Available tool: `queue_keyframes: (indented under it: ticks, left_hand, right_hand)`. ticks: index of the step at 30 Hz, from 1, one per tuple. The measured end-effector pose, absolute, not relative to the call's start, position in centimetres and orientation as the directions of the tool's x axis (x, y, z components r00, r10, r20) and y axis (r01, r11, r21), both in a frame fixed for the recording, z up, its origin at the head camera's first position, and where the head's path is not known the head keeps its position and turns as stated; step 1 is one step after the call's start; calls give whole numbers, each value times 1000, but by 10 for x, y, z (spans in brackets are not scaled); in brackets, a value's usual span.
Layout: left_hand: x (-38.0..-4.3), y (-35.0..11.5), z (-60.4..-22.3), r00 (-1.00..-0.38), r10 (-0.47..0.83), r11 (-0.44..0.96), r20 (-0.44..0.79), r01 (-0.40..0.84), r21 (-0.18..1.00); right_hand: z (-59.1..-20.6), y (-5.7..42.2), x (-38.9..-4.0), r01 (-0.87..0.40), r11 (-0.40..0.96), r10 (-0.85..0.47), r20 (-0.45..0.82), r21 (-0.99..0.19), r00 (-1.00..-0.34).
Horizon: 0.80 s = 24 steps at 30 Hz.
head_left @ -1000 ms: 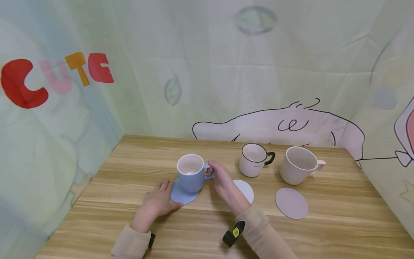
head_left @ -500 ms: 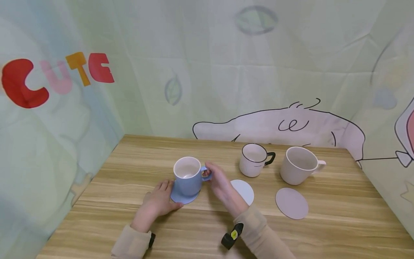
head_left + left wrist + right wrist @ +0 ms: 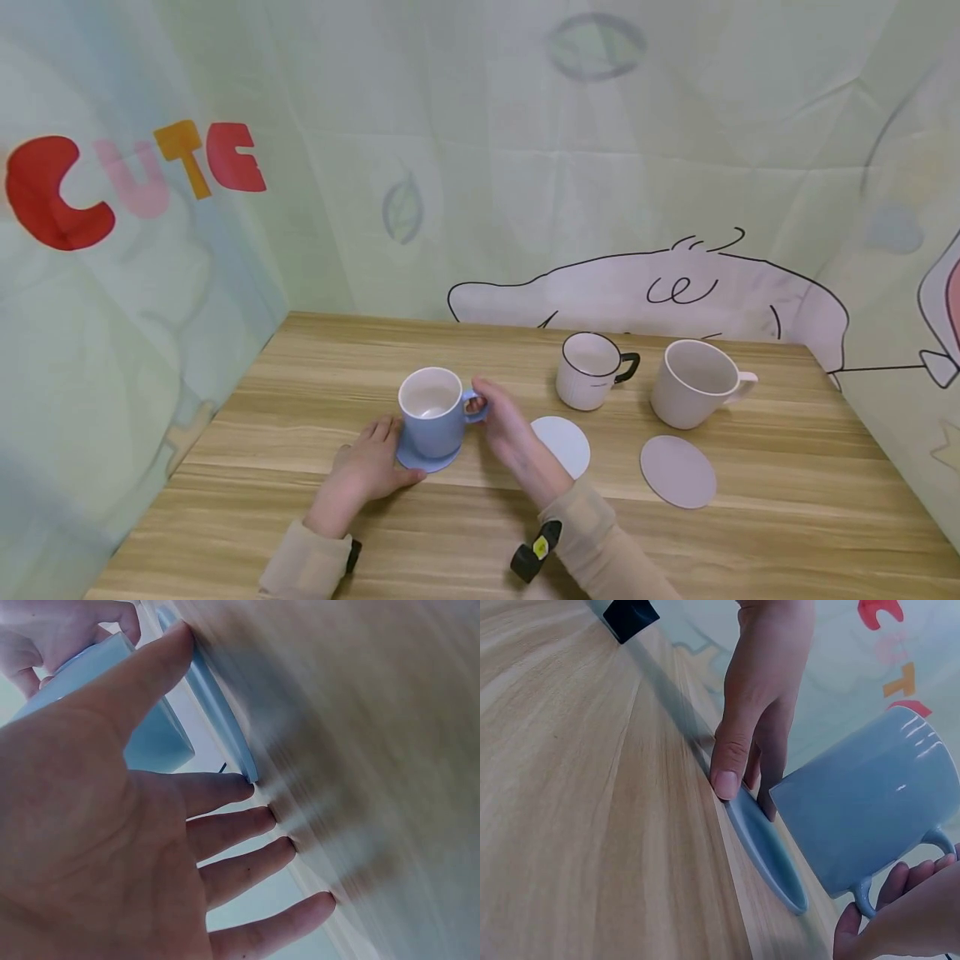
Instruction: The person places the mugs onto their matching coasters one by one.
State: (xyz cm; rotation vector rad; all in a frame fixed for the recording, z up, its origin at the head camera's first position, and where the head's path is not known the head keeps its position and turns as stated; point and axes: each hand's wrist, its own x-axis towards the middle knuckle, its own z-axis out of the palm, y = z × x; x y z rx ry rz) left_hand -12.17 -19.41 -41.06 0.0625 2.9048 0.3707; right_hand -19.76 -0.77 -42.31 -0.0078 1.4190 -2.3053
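My right hand (image 3: 512,427) grips the handle of a light blue mug (image 3: 433,429), white inside, with the fingers curled round it. The mug hangs close over a round blue coaster (image 3: 408,460); in the right wrist view a narrow gap shows between the mug's base (image 3: 799,840) and the coaster's raised rim (image 3: 769,859). My left hand (image 3: 369,462) rests at the coaster's left side with fingers spread. In the left wrist view its thumb and index fingertip touch the coaster's edge (image 3: 221,712), while the other fingertips reach down to the table.
Behind to the right stand a white mug (image 3: 587,387) with black rim and handle and a larger beige mug (image 3: 686,392). A white coaster (image 3: 566,446), partly behind my right forearm, and a pinkish coaster (image 3: 678,472) lie on the wooden table (image 3: 450,542). Printed cloth walls surround it.
My right hand has brought the blue mug slightly left and toward me, down over the blue coaster. My left hand and the coaster have stayed in place.
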Motion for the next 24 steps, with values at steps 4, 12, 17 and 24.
queue_keyframes:
  ticks: [4, 12, 17, 24]
  left_hand:
    - [-122, -194, -410, -977, 66, 967, -205, 12, 255]
    - [-121, -193, -409, -976, 66, 969, -208, 13, 248]
    - [-121, -193, -409, -976, 66, 969, -206, 14, 248]
    - [-122, -194, -411, -977, 57, 966, -204, 2, 259]
  right_hand:
    - [-424, -8, -197, 358, -380, -373, -213, -853, -903]
    - [-429, -12, -196, 365, -390, -380, -213, -846, -900]
    - [-432, -13, -196, 361, -399, -376, -209, -843, -903]
    - [-433, -13, -194, 359, -399, -394, -196, -844, -898]
